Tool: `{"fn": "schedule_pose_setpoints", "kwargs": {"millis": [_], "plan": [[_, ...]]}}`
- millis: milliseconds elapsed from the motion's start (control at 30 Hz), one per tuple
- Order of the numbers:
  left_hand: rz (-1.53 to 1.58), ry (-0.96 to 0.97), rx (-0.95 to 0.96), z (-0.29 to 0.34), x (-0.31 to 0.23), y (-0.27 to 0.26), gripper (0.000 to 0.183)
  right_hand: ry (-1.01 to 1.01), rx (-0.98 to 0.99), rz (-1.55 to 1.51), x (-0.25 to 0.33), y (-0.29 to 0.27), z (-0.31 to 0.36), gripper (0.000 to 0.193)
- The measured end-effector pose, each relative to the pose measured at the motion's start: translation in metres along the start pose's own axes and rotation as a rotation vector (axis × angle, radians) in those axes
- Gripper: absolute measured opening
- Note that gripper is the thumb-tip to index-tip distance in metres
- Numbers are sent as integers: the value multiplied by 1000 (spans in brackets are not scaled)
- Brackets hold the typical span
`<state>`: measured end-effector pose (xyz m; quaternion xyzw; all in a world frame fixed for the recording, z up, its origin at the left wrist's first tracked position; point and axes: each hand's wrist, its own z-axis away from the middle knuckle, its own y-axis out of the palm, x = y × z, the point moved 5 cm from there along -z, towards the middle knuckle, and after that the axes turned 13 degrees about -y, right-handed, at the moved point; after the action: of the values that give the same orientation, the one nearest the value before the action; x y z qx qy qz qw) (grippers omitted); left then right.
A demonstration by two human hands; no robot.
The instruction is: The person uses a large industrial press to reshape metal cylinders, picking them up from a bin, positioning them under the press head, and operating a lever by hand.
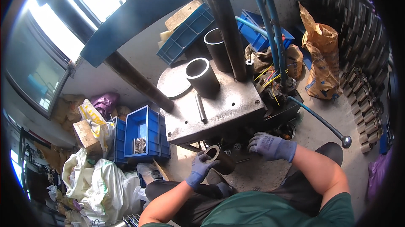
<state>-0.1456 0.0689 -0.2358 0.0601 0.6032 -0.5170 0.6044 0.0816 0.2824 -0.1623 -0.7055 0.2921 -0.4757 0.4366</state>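
Observation:
My left hand (pixel 200 167), in a grey-blue work glove, grips the rim of a short dark metal tube (pixel 223 163). That tube is tilted below the front edge of a steel press table (pixel 236 111), its open end facing up. To its right, my right hand (pixel 266 144), gloved alike, is held off the tube with its fingers loosely extended and nothing visible in them. A thick-walled dark cylinder (pixel 206 81) stands on the table, with a second cylinder (pixel 217 49) behind it. Nearer the front edge lies a slim metal rod (pixel 200 108).
Above the table is a blue press frame (pixel 139 13) on dark columns. A blue lever (pixel 316 119) with a ball end sticks out at right. Blue bins (pixel 143 130) and white sacks (pixel 105 180) are at left. Metal parts (pixel 363 104) are stacked at right near a brown paper bag (pixel 325 58).

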Motion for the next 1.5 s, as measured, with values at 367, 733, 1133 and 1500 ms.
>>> {"fn": "schedule_pose_setpoints", "kwargs": {"millis": [367, 733, 1133, 1500], "plan": [[39, 365, -512, -87, -177, -147, 46, 181, 120, 75, 9, -23, 22, 34], [-363, 576, -952, -127, -191, -127, 49, 211, 275, 103, 7, -18, 26, 38], [-777, 291, -328, -104, -140, -34, 26, 227, 394, 80, 6, 5, 20, 38], [696, -239, -153, 24, -21, 36, 24, 177, 358, 34, 30, 11, 26, 35]]}}
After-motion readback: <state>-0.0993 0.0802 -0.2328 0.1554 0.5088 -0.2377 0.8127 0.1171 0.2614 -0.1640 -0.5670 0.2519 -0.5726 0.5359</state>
